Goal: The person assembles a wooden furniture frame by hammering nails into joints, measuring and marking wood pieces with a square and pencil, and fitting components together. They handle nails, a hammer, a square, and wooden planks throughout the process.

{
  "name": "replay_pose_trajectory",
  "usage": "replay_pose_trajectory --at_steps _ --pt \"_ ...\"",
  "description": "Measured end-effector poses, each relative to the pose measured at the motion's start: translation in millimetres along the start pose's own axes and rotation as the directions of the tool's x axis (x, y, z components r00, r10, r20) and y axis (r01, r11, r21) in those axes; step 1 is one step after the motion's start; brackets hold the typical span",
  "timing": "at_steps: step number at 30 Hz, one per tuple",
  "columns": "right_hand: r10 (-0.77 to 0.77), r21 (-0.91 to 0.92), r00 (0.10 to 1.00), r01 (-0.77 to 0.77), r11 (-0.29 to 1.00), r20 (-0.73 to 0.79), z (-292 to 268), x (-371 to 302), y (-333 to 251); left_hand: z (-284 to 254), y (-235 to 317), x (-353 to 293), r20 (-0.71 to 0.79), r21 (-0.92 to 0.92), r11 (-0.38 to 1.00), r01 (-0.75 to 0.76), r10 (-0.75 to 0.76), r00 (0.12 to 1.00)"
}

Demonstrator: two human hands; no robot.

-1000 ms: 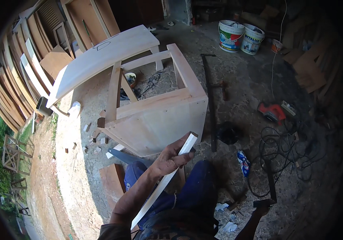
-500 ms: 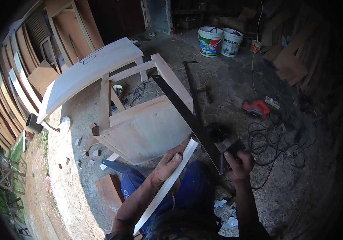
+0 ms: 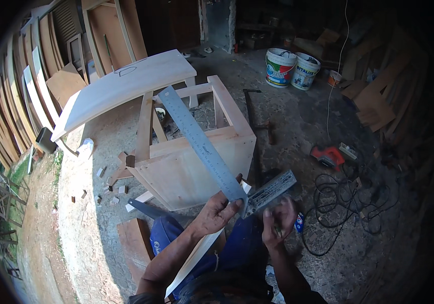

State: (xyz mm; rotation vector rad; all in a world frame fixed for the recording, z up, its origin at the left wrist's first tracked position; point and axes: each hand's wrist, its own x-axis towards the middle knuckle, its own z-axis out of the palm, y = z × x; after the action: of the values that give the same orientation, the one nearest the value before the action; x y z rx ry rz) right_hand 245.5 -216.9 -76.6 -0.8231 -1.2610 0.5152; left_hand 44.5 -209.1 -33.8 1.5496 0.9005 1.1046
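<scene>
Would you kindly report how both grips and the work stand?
Left grip: holding silver metal L-shaped square and pale wooden strip. Right grip: partly curled beside the square's short arm. Possibly in the way: pale wooden furniture frame ahead.

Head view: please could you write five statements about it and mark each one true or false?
1. The left hand holds a metal square. True.
2. The right hand grips the red power tool. False: the red power tool lies on the floor, away from the right hand.
3. Two buckets stand side by side. True.
4. The person's trousers are red. False: the trousers are blue.
5. Wooden boards stand at the picture's left. True.
</scene>
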Motion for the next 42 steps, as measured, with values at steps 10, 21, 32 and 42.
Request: replay_pose_trajectory --at_steps 10,21,32,42 --pt "0.593 0.501 0.683 -0.724 0.474 0.426 39.8 -4.4 -32.2 -0.7 6.6 -2.1 -0.110 0.123 0.990 -0.066 0.080 0.991" --pt "0.597 0.539 0.685 -0.715 0.444 0.417 51.1 -16.0 -29.4 -2.4 16.3 -7.0 -0.101 0.145 0.988 0.060 -0.045 0.994" --pt "0.626 0.527 0.664 -0.732 0.432 0.409 55.5 -13.2 -30.3 -5.2 20.2 -5.8 -0.128 0.194 0.979 0.064 -0.040 0.991" --pt "0.637 0.516 0.665 -0.731 0.446 0.391 63.8 -9.0 -30.4 -8.4 11.0 -3.8 -0.191 0.227 0.974 0.019 0.025 0.981"
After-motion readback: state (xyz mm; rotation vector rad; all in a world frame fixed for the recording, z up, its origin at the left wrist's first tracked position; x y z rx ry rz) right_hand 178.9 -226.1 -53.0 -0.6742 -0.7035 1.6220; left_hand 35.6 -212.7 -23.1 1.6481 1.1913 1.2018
